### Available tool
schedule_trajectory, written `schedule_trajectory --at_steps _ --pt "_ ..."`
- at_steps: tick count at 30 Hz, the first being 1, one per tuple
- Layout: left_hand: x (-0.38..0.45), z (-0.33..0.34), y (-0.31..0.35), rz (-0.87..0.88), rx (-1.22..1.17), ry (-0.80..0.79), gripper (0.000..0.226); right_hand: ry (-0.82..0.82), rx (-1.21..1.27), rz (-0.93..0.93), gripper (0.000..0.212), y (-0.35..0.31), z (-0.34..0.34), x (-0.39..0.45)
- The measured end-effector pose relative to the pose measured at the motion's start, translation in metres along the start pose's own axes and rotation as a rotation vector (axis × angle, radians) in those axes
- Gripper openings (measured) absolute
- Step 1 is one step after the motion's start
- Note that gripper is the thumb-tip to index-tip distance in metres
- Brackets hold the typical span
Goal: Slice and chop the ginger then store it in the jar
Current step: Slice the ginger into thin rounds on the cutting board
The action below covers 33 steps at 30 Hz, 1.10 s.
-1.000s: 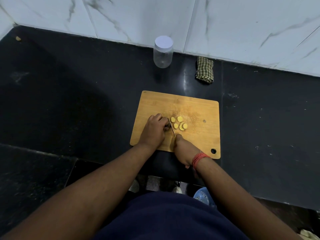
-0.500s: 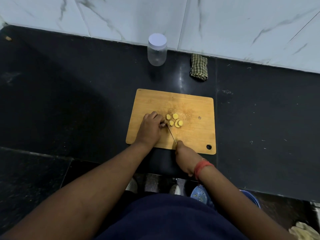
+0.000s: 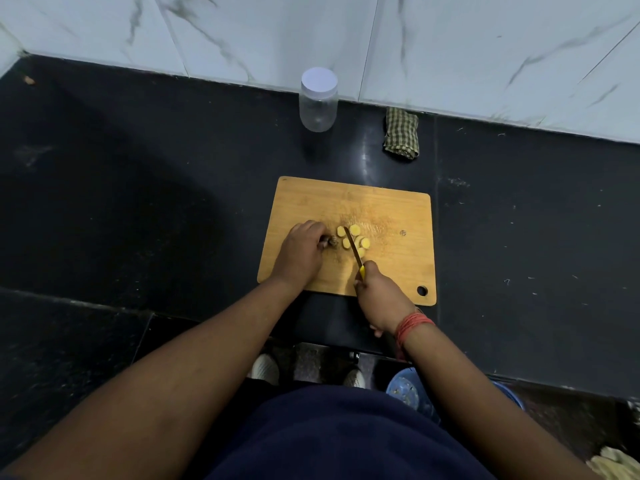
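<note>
We have the ginger [image 3: 331,241] stub mid-board [image 3: 398,209], poking right out of our left hand [image 3: 302,252], fingers curled round it. Slices [image 3: 356,239] lie just right of it. Our right hand [image 3: 375,292], at the board's near edge, is wrapped tight on the knife [image 3: 354,250]; blade runs near-to-far over the slices, just right of the stub. Jar [image 3: 318,100], lidded, stands well apart by the tabletop's far edge.

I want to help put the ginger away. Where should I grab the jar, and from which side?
Grab the jar around its clear round body, just under the white lid. It stands upright near the wall, so come from the front, over the cutting board's far edge. Its left side looks free too; the folded cloth lies to its right.
</note>
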State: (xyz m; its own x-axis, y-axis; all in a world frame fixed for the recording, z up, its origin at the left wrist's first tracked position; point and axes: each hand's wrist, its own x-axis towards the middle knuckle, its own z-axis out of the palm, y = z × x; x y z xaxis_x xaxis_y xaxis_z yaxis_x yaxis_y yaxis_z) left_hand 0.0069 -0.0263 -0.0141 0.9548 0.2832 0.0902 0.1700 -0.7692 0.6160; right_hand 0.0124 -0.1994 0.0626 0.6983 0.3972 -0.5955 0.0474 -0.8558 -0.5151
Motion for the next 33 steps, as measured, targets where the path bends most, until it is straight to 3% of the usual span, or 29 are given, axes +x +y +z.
schedule_trajectory --at_steps 3,8,22,33 --pt "0.002 -0.003 0.000 -0.006 0.001 -0.007 0.021 0.007 -0.036 -0.011 0.022 -0.008 0.000 0.005" --pt "0.003 -0.006 -0.004 0.072 0.111 -0.013 0.006 -0.015 -0.083 0.004 0.027 -0.015 0.003 0.013" --pt "0.006 -0.011 -0.005 0.161 0.195 0.000 0.008 -0.052 -0.167 -0.009 0.046 -0.019 0.003 0.023" --pt "0.004 -0.008 -0.004 0.180 0.222 0.027 0.010 -0.056 -0.273 0.042 0.045 -0.037 0.003 0.037"
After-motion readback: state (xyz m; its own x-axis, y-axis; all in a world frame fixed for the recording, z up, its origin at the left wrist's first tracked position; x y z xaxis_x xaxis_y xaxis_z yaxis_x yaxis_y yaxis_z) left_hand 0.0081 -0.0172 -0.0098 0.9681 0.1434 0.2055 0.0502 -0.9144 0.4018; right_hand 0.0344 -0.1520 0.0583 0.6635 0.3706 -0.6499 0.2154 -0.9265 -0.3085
